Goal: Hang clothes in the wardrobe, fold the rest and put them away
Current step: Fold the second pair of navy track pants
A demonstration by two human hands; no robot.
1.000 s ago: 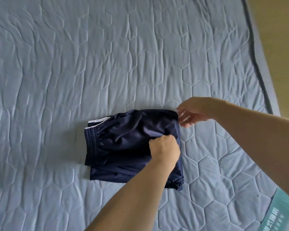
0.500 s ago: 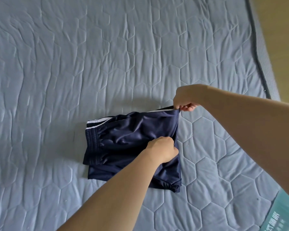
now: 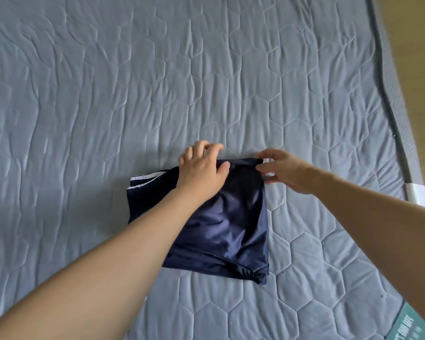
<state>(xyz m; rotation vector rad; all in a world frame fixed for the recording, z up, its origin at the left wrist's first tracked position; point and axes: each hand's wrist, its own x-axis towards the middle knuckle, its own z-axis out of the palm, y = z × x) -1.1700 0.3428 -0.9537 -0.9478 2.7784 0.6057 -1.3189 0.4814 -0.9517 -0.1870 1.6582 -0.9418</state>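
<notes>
A folded pair of dark navy, glossy synthetic shorts with two white side stripes (image 3: pixel 228 224) is lying flat on a grey-blue quilted mattress cover stitched in hexagons (image 3: pixel 133 82), a little below the middle of the view. The white stripes are showing at the garment's far left corner, and a bunched hem is sitting at its near right corner.

The left hand (image 3: pixel 201 171) is reaching in from the lower left, with its forearm crossing over the left part of the shorts. Its palm is lying on the far edge of the fabric, the fingers (image 3: pixel 206 149) are curling over that edge onto the mattress side, and the thumb is pressing down on the cloth to the right; it is gripping the far edge. The shorts are spreading out beneath and toward the viewer from this hand.

The right hand (image 3: pixel 284 171) is coming in from the right and is meeting the far right corner of the shorts. Its fingertips (image 3: pixel 263 169) are touching the corner, but they are blurred, so I cannot tell whether they are pinching the fabric or only resting against it.

A dark piped border (image 3: pixel 388 99) is running along the mattress's right side, with a yellowish wooden floor (image 3: pixel 417 45) beyond it.
</notes>
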